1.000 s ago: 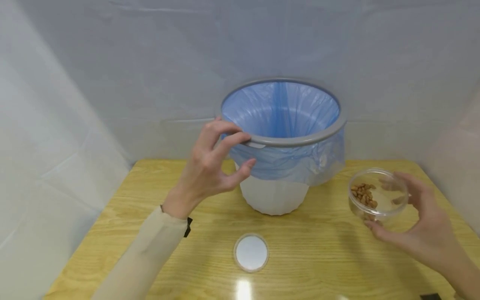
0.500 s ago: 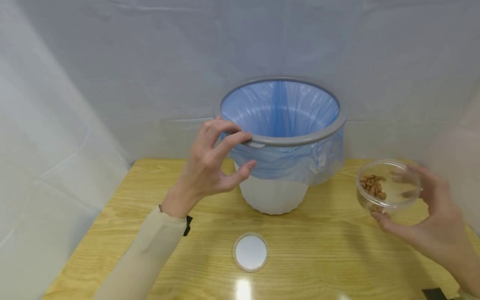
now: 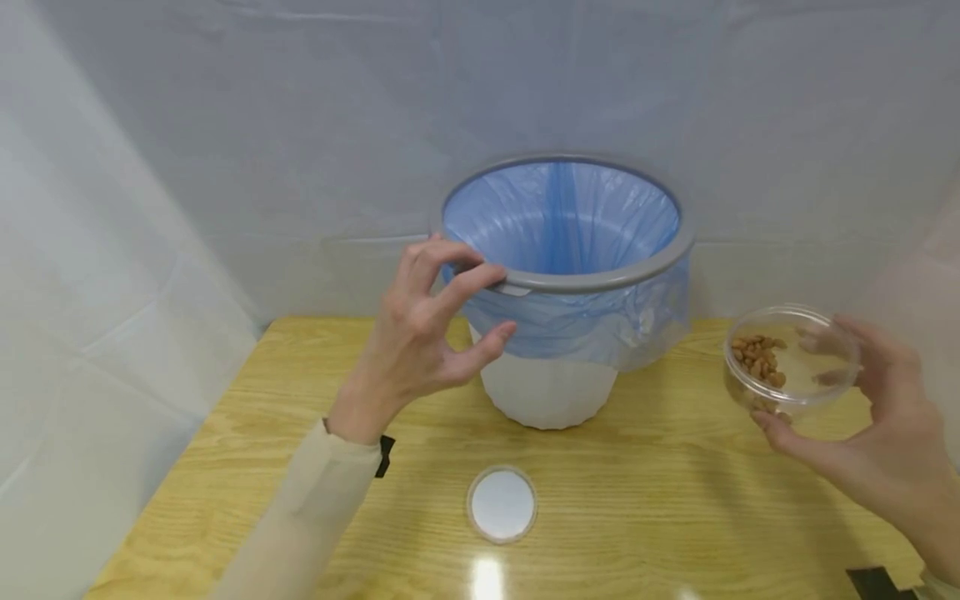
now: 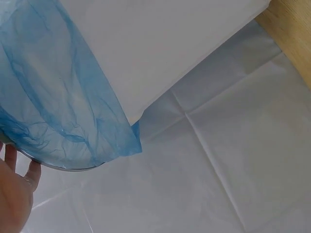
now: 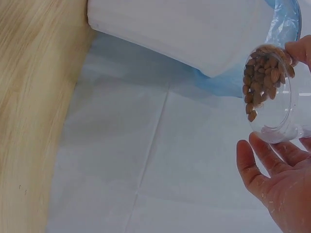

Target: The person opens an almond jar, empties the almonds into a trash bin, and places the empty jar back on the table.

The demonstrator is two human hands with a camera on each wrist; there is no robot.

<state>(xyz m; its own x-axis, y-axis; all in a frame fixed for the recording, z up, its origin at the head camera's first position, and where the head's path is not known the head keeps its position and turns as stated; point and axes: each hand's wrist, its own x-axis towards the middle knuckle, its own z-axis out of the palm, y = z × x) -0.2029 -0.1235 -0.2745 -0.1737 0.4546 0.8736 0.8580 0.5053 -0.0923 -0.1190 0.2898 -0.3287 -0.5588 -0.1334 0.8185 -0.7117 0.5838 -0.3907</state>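
A white trash can (image 3: 551,392) with a blue liner bag (image 3: 570,317) folded over its grey rim ring (image 3: 600,282) stands upright on the table. My left hand (image 3: 420,325) hooks bent fingers over the rim's near left side, its thumb held apart. In the left wrist view its fingertips (image 4: 33,172) touch the ring. To the right of the can, my right hand (image 3: 885,425) grips a clear round plastic jar (image 3: 795,392) above the table. Brown almonds (image 3: 759,360) lie heaped on the jar's left side. The right wrist view shows the almonds (image 5: 262,77) through its bottom.
A round white lid (image 3: 502,504) with a clear edge lies on the wooden table (image 3: 375,517), in front of the can. Pale sheeting (image 3: 300,150) hangs behind and at both sides. Each wrist bears a black strap.
My right hand has carried the jar of almonds right and slightly farther back, away from the can. My left hand stays on the rim, and the lid has not moved.
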